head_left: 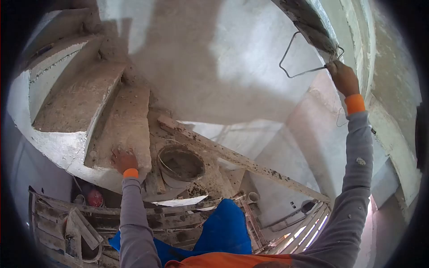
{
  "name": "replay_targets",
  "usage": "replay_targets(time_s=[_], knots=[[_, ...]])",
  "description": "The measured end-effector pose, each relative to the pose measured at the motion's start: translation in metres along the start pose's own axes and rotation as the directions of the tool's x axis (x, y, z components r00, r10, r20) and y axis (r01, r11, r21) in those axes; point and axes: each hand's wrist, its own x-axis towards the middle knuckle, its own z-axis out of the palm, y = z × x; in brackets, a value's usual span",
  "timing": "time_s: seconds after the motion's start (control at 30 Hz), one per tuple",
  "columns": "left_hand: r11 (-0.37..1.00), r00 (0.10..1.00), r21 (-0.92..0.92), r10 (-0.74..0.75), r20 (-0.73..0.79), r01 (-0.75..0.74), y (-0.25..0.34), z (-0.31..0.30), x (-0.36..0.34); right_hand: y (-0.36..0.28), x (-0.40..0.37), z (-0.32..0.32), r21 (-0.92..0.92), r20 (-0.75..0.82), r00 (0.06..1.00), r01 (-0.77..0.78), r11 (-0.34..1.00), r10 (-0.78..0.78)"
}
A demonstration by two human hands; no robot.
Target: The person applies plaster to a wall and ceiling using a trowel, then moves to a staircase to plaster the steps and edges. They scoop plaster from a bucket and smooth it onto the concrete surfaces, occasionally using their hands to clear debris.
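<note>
My left hand (pixel 124 160) lies on a dusty concrete step (pixel 129 120), its fingers spread and holding nothing. High on the right, my right hand (pixel 344 78) is closed around one end of a bent metal rod (pixel 286 53). The rod's angular loop sticks out to the left of the hand. Just above the fingers is the lower end of a rough, mortar-stained edge (pixel 313 27) of the structure overhead. Beside my left hand stands a bucket (pixel 172 178) with grey mortar inside.
Curved concrete stairs (pixel 76 98) rise on the left. A long, spattered wooden plank (pixel 241 161) slants down to the right past the bucket. Below are slatted wooden boards (pixel 49 223), a red object (pixel 94 198) and a small cup-like container (pixel 253 197). A plastered wall (pixel 187 67) curves ahead.
</note>
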Motion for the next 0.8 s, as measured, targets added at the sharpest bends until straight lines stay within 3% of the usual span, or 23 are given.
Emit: replay_targets(time_s=[0.07,0.17,0.2,0.3,0.33,0.43,0.57,0.6,0.63,0.67,0.7,0.73,0.77,0.8], knots=[[1.0,1.0,-0.027,0.005,-0.012,-0.005,0.001,0.001,0.0,-0.009,-0.009,-0.002,-0.037,-0.042,0.997,-0.065,0.997,0.064],[1.0,1.0,-0.024,0.01,-0.006,-0.01,0.001,-0.003,0.0,-0.035,-0.013,-0.023,0.0,-0.139,0.989,-0.041,0.999,0.041],[1.0,1.0,-0.028,0.01,-0.004,-0.01,0.001,-0.002,0.0,-0.035,-0.013,-0.026,0.004,-0.256,0.964,0.069,0.998,-0.066],[0.999,1.0,-0.03,0.02,-0.014,-0.02,-0.002,0.004,0.002,-0.033,-0.015,-0.041,0.013,-0.313,0.929,0.213,0.977,-0.199],[0.999,0.999,-0.027,0.031,-0.027,-0.032,-0.003,0.006,0.002,-0.041,-0.021,-0.053,0.069,-0.29,0.95,0.139,0.988,-0.113],[0.999,0.999,-0.01,0.032,-0.009,-0.032,-0.003,0.008,0.002,-0.043,-0.036,-0.066,0.149,-0.316,0.944,0.146,0.978,-0.093],[0.997,0.997,0.019,0.078,-0.029,-0.078,-0.006,0.016,0.005,-0.03,-0.06,-0.049,0.093,-0.353,0.923,0.195,0.976,-0.151],[0.997,0.997,0.02,0.08,0.003,-0.08,-0.005,0.015,0.003,-0.028,-0.068,-0.042,-0.126,-0.317,0.874,0.346,0.93,-0.369],[0.996,0.996,0.031,0.077,0.044,-0.078,-0.006,0.016,0.005,-0.038,-0.08,-0.029,0.204,-0.282,0.951,0.188,0.961,-0.127],[0.99,0.994,0.1,0.106,-0.02,-0.104,-0.014,0.049,0.012,-0.048,-0.094,-0.013,0.185,-0.291,0.939,0.242,0.952,-0.182],[0.997,0.998,0.026,0.067,-0.014,-0.066,-0.011,0.033,0.008,-0.059,-0.109,0.004,0.173,-0.299,0.924,0.297,0.939,-0.237],[0.998,0.998,0.038,0.048,-0.05,-0.046,-0.011,0.038,0.008,-0.077,-0.126,0.02,0.386,-0.084,0.986,0.163,0.908,-0.141],[0.998,0.998,0.045,0.048,-0.038,-0.046,-0.013,0.041,0.011,-0.099,-0.145,0.035,0.536,0.163,0.984,-0.022,0.844,-0.078],[0.998,0.998,0.038,0.049,-0.043,-0.048,-0.011,0.032,0.005,-0.121,-0.165,0.056,0.589,0.173,0.959,0.083,0.804,-0.226]])
